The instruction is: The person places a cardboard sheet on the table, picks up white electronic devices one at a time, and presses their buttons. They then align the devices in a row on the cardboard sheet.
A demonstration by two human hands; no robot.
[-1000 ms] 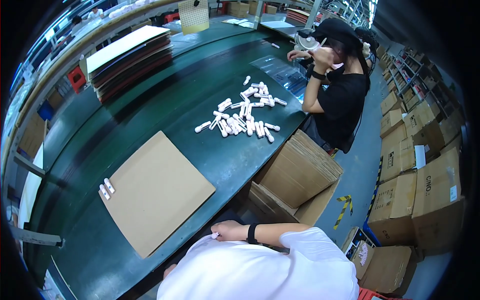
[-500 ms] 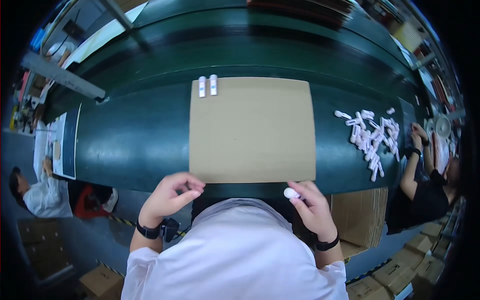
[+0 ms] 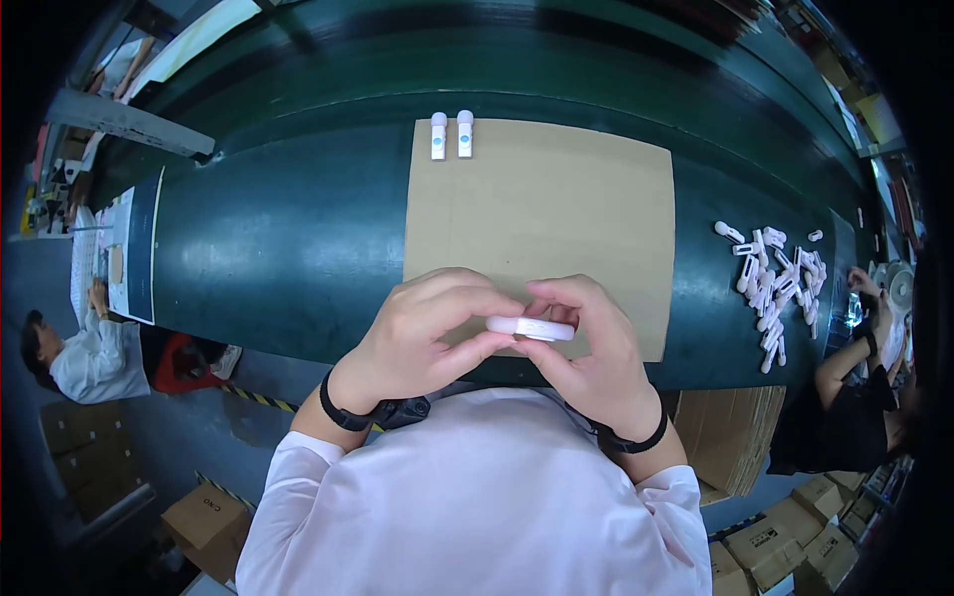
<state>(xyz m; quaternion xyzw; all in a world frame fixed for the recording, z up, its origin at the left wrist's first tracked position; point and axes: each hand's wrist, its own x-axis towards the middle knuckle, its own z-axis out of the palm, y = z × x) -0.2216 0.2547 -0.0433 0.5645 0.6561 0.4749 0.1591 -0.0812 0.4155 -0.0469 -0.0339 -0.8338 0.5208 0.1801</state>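
Note:
A small pale pink-white wand-shaped device with a rounded head (image 3: 545, 330) is held level between my two hands, above the near edge of a flat cardboard sheet (image 3: 547, 209). My left hand (image 3: 417, 323) pinches its rounded end between thumb and fingers. At the other end, my right hand (image 3: 598, 348) grips the body with thumb and fingertips. Two similar devices, a left one (image 3: 438, 142) and a right one (image 3: 465, 142), lie side by side at the sheet's far left corner, round heads pointing away and a blue dot on each.
A loose heap of similar devices (image 3: 770, 293) lies on the green table (image 3: 288, 248) right of the sheet. Folded cardboard (image 3: 730, 437) stands below the table edge at right. One person (image 3: 94, 343) sits at the left, another (image 3: 835, 407) works at the far right.
My hands have come together over the sheet's near edge. The device, earlier in my right hand alone, is now gripped by both hands; my left hand was empty before. The view has shifted slightly.

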